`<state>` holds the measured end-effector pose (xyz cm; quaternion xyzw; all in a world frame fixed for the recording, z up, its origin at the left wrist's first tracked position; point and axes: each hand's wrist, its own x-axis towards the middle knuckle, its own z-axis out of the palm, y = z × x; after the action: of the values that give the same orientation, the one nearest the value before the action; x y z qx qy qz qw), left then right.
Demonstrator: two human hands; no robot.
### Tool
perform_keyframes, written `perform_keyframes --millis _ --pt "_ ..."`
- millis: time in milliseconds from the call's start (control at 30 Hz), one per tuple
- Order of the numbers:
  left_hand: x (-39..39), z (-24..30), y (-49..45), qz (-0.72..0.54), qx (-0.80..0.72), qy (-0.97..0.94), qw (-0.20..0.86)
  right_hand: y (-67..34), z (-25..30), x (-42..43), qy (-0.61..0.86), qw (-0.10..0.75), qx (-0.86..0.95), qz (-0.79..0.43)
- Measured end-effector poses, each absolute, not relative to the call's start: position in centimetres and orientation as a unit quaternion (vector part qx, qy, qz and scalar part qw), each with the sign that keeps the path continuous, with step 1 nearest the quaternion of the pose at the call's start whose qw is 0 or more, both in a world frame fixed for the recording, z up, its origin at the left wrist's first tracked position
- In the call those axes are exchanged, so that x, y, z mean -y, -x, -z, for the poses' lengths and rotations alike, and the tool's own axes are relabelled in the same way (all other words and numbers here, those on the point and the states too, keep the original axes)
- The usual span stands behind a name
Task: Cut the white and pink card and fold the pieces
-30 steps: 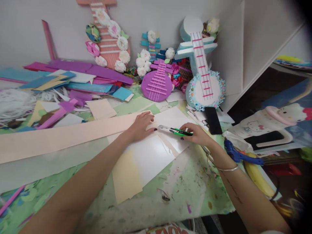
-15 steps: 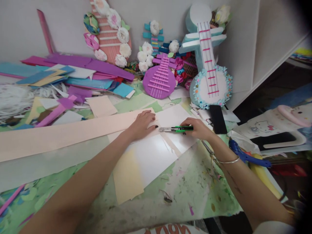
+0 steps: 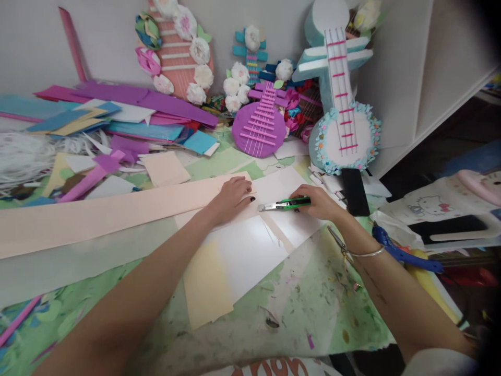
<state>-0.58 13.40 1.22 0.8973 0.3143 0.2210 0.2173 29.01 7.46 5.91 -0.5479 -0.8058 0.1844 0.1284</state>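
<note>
Peach strip (image 3: 117,211) runs long and flat across the left of the table (image 3: 289,313), its near-right end under the left hand (image 3: 233,197). It looks like thin craft foam with a matt face: likely very light, limp over its length, easily dented or torn at an edge, and not slippery. A flat palm near the end should steady it better than a pinch, which could crease it.

The left grip is loosely spread, palm down, with the thumb set apart from the fingers and nothing pinched. The right grip pinches the green-and-black utility knife (image 3: 287,203) by its handle, the natural place to hold it; the body is probably rigid and light. Its silvery blade end points at the left thumb, near but apart; whether it touches the surface below, I cannot tell.

Underneath lie a glossy, smooth white sheet (image 3: 250,256) and a dull, straight-sided yellow piece (image 3: 207,287). Metal scissors (image 3: 341,243) rest beside the right forearm, and behind stands a rounded purple model lute (image 3: 259,130) with raised ridges.
</note>
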Motion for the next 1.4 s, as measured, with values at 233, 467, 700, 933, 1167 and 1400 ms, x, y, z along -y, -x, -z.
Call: perform_keyframes --millis 233,467,700,933,1167,1400 --pt "-13.4 -1.2 0.6 -0.214 -0.317 -0.900 0.209 -28.2 -6.0 -7.8 0.536 0.118 0.816 -0.182" --pt "-12.9 -1.5 0.5 -0.181 -0.307 -0.918 0.174 -27.5 -5.9 -8.4 0.531 0.103 0.823 -0.175" --pt "-13.0 -1.2 0.5 -0.160 -0.307 -0.927 0.146 -27.2 -5.7 -8.8 0.520 0.099 0.836 -0.141" --pt "-13.0 -1.1 0.5 -0.145 -0.304 -0.936 0.101 -27.6 -5.2 -8.9 0.503 0.121 0.844 -0.139" --pt "-13.1 -1.2 0.6 -0.139 -0.310 -0.934 0.107 -27.9 -4.6 -8.9 0.497 0.143 0.845 -0.137" --pt "-13.1 -1.3 0.5 -0.133 -0.310 -0.935 0.108 -28.2 -4.3 -8.3 0.491 0.163 0.840 -0.162"
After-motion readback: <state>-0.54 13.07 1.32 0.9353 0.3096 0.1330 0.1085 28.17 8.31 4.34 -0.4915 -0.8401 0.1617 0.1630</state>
